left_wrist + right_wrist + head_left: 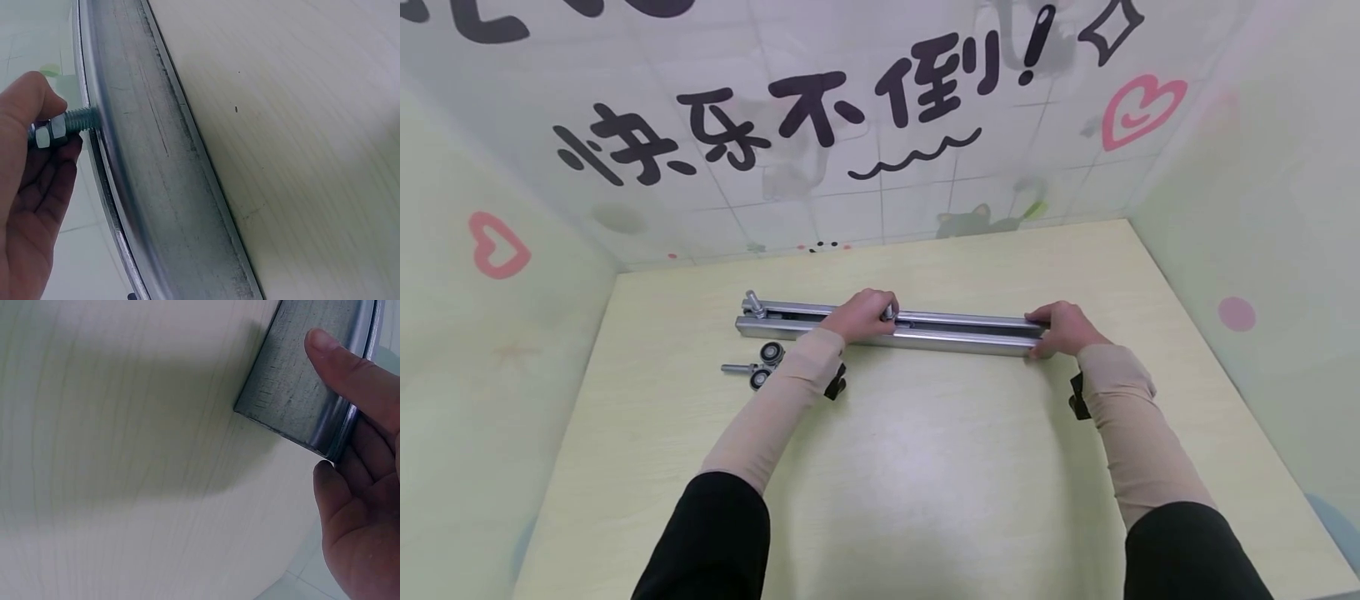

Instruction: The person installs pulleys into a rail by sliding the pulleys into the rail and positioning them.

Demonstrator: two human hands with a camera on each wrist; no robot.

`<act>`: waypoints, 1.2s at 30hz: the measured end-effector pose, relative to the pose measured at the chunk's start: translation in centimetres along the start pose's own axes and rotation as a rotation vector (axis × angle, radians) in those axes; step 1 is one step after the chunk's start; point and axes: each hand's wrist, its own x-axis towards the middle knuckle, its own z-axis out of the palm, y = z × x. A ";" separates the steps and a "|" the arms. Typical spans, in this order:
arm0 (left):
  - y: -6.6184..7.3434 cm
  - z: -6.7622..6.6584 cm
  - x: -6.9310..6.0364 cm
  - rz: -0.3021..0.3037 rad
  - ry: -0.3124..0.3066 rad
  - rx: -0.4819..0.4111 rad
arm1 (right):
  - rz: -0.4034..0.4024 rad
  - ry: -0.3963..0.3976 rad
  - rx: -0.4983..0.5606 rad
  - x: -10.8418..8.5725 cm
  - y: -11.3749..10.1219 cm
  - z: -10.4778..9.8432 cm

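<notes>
A long slotted metal rail [958,340] lies across the table with its slot facing up. My left hand [861,317] is at its middle, pinching a threaded bolt [80,119] with nuts on it between thumb and fingers. This bolt stands up out of the slot; its lower part is hidden inside the rail. At the rail's right end, my right hand [1065,329] grips the sides, the thumb [340,359] lying on the near wall. Another bolt [754,303] sticks up at the left end of the slot.
A roller carriage [771,353] with small black-and-silver wheels and a threaded stud lies in front of the rail's left part, partly hidden by the left sleeve. Printed walls [880,200] border the pale wooden table [925,467] at the back and both sides.
</notes>
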 end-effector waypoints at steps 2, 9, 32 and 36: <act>0.0 -0.1 -0.2 0.002 0.005 -0.008 | 0.002 0.001 -0.002 0.1 0.0 0.0; -0.4 0.0 -0.4 -0.016 0.007 -0.009 | -0.008 0.001 -0.006 0.2 -0.2 0.1; -7.1 -7.7 -12.3 -0.297 0.268 -0.185 | -0.004 -0.011 -0.021 -0.2 -0.1 0.0; -10.0 -7.8 -15.3 -0.376 0.307 -0.172 | -0.002 -0.019 -0.021 -0.1 -0.1 0.0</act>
